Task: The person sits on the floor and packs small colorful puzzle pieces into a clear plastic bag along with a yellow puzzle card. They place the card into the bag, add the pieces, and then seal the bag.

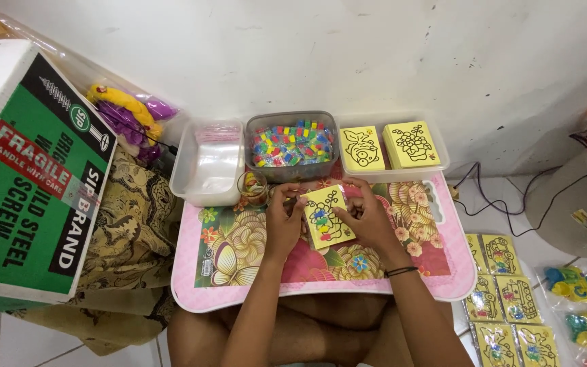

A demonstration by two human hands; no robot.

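Since both hands pinch the yellow card [326,216] by its edges, left hand [284,219] and right hand [368,217], it looks light, thin, probably bendy; grip edges.

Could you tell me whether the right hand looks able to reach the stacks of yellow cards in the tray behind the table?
Probably yes: the right hand sits just below the yellow card stacks, and nothing stands between them.

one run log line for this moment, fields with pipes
left hand: holds yellow card left edge | right hand: holds right edge | card: above pink floral table | behind: tub of coloured pieces
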